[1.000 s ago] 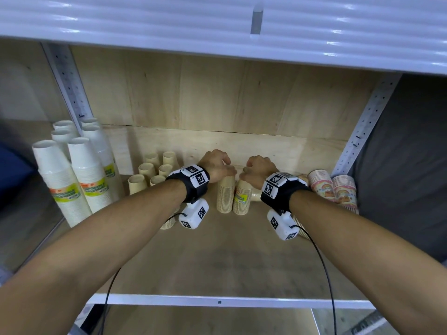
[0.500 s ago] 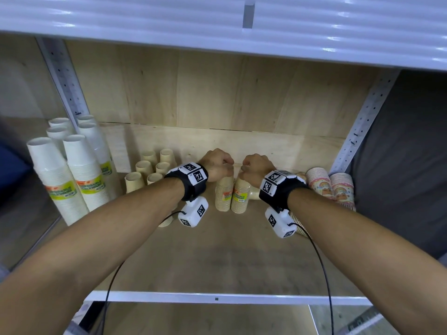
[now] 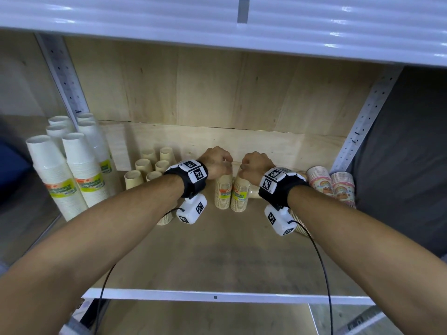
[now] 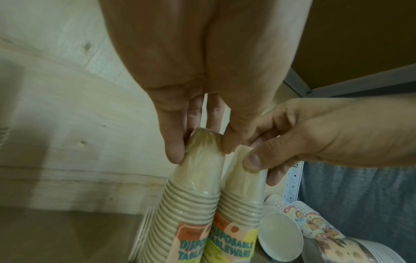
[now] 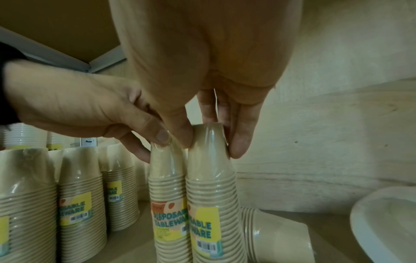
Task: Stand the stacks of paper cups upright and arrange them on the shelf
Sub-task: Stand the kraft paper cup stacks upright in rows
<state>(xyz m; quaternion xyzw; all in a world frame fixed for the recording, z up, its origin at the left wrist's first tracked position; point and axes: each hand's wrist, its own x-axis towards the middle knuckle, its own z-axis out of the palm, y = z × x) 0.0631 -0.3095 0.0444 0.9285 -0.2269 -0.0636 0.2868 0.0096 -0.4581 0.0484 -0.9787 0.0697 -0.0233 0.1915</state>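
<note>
Two shrink-wrapped beige cup stacks stand upright side by side mid-shelf. My left hand point(image 3: 223, 165) pinches the top of the left stack point(image 3: 223, 193); my right hand point(image 3: 244, 166) pinches the top of the right stack point(image 3: 239, 195). In the left wrist view, the left hand point(image 4: 202, 147) has thumb and fingers curled round the left stack point(image 4: 191, 204). The right wrist view shows the right hand point(image 5: 211, 142) gripping the right stack point(image 5: 211, 199) just the same. Another beige stack point(image 5: 276, 238) lies on its side behind them.
Tall white cup stacks point(image 3: 72, 175) stand at the far left, with several upright beige stacks point(image 3: 150, 165) beside them. Patterned stacks point(image 3: 331, 187) stand by the right post. Another stack point(image 3: 298, 226) lies under my right wrist. Upper shelf point(image 3: 217, 20) overhangs; shelf front edge point(image 3: 217, 296) is near.
Both hands stay on the tops of the two stacks. The left stack's label has come round to face front. The stacks have hardly shifted.
</note>
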